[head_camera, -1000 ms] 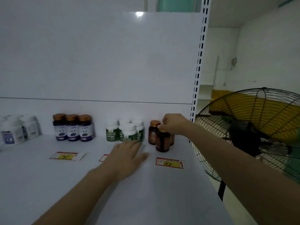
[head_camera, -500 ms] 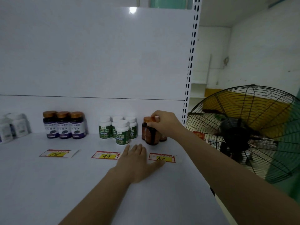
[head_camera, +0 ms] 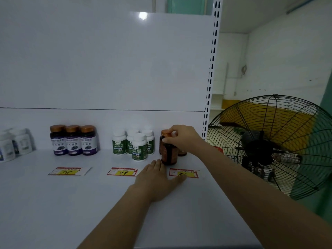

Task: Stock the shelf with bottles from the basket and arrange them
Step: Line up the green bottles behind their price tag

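White shelf (head_camera: 71, 203), amber bottle (head_camera: 169, 155) upright, its cap inside the pinched right grip (head_camera: 183, 139); left grip (head_camera: 158, 180) flat, unclenched, beside it.

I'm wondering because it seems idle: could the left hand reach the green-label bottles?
Probably yes. The left hand lies flat on the shelf just in front of the green-label bottles, with only bare shelf between; the right hand grips a brown bottle off to the side.

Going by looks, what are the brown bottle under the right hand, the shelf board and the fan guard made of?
The brown bottle: dark amber, glossy; plastic or glass, cannot tell. The shelf board: smooth white with soft sheen, probably painted sheet metal, like the slotted upright. The fan guard: thin dark wires, likely coated metal.
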{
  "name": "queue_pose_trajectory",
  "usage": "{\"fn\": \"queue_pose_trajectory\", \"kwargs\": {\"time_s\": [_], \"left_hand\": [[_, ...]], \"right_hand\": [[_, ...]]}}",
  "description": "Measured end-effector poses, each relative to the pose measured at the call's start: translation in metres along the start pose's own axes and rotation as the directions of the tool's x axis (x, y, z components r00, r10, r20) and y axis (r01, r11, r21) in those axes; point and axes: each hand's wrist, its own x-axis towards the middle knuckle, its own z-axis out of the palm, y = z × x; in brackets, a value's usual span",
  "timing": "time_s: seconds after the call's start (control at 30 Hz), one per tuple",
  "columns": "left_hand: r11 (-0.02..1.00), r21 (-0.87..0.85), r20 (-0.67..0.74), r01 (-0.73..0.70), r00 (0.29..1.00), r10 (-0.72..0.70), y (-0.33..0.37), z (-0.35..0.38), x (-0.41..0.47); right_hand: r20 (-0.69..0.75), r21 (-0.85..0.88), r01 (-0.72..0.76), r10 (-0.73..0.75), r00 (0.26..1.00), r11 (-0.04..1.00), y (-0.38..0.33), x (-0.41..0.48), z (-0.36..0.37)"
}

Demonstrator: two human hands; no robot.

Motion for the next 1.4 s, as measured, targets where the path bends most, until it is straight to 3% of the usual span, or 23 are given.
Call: {"fn": "queue_pose_trajectory", "kwargs": {"time_s": [0.3, 0.4, 0.5, 0.67, 0.8, 0.97, 1.23, 1.4], "left_hand": [[0.999, -0.053, -0.028, 0.008, 1.000, -0.009, -0.001, 0.002, 0.003], [0.976, -0.216, -0.065, 0.027, 0.997, -0.041, -0.003, 0.002, 0.007], [0.905, -0.426, -0.159, 0.009, 0.984, -0.085, -0.005, -0.005, 0.007], [0.840, -0.540, -0.347, -0.061, 0.925, -0.156, -0.003, -0.023, -0.002], [0.638, -0.751, -0.348, -0.168, 0.923, -0.166, -0.002, -0.032, -0.005], [0.415, -0.865, -0.354, -0.283, 0.930, -0.103, -0.006, -0.039, -0.010], [0.342, -0.889, -0.349, -0.306, 0.935, -0.069, -0.005, -0.043, -0.011], [0.349, -0.888, -0.347, -0.300, 0.935, -0.079, -0.005, -0.042, -0.009]], "right_hand": [[0.001, 0.006, 0.007, -0.007, 1.000, 1.000, -0.002, 0.001, 0.000], [-0.007, -0.017, 0.016, -0.016, 1.000, 1.000, -0.002, 0.001, -0.002], [-0.052, 0.018, 0.037, -0.036, 0.998, 0.999, -0.005, 0.001, -0.009], [-0.085, 0.192, 0.087, -0.071, 0.994, 0.978, -0.014, 0.002, -0.025], [-0.070, 0.340, 0.084, -0.064, 0.995, 0.937, -0.017, 0.005, -0.034], [-0.045, 0.459, 0.131, -0.124, 0.991, 0.879, -0.017, 0.002, -0.044], [-0.047, 0.505, 0.119, -0.110, 0.993, 0.855, -0.014, 0.004, -0.040], [-0.038, 0.521, 0.117, -0.114, 0.993, 0.845, -0.012, 0.005, -0.039]]}}
